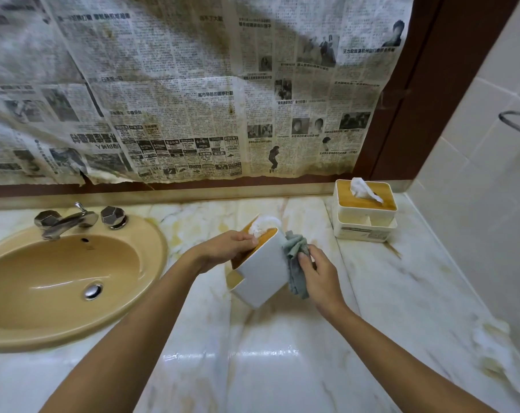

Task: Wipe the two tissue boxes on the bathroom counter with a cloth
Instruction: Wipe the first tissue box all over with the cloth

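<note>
Pale, marble-veined desk point(267, 368) is seen across the foreground of a bathroom, with light reflected in its glossy top. Above it, near the middle, the first tissue box point(261, 275) is held tipped onto one corner; whether that corner rests on the desk cannot be told. The left hand point(226, 248) is curled round the box's upper edge, fingers laid at the wood-coloured lid, where a tissue point(263, 225) stands out of the slot. The right hand point(319, 274) is closed on a grey-green cloth point(296, 260), which is pressed against the box's right-hand wall. The box is judged to be light, stiff plastic with smooth sides, likely to slip or swing under a wiping stroke unless braced at the rim, as is being done. The lid may be loose and is best kept pinned by the fingers. The cloth is soft and bunched, and is best held as a wad. To the left, a tan sink point(29, 278) with a chrome tap point(65, 222) is set into the desk. Farther back on the right, the second tissue box point(364, 222) stands upright near the corner, well apart from both hands. Behind everything, stained newspaper point(193, 99) is hung over the wall.
</note>
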Action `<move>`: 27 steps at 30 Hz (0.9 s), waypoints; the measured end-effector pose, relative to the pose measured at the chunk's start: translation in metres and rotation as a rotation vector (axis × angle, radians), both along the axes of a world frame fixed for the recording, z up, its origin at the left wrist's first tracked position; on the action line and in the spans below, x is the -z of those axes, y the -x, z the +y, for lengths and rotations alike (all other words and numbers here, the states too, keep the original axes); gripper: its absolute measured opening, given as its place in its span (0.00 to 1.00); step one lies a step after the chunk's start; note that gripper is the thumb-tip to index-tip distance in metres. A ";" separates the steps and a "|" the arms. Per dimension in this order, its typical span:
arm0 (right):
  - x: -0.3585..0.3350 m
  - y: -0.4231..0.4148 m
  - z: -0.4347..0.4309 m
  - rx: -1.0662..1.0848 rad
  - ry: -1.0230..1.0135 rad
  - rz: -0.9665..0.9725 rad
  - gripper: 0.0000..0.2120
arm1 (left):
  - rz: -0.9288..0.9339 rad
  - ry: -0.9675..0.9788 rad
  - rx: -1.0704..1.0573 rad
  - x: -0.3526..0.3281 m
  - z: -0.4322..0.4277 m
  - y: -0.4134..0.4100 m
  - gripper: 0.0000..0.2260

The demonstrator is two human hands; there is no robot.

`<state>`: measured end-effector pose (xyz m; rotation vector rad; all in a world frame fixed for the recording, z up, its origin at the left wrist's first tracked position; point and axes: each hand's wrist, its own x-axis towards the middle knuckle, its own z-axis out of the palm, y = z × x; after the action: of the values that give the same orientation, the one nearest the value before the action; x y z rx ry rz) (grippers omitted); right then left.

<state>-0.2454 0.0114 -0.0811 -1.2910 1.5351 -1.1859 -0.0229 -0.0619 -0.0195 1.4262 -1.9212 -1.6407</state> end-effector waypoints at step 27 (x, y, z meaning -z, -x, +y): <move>0.012 0.022 -0.018 0.122 -0.497 -0.160 0.14 | -0.579 0.631 -0.039 0.030 0.004 -0.001 0.12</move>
<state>-0.2677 -0.0064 -0.0928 -0.7662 1.6698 -0.8766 -0.0216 -0.0579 -0.0498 1.7222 -2.3697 -0.5081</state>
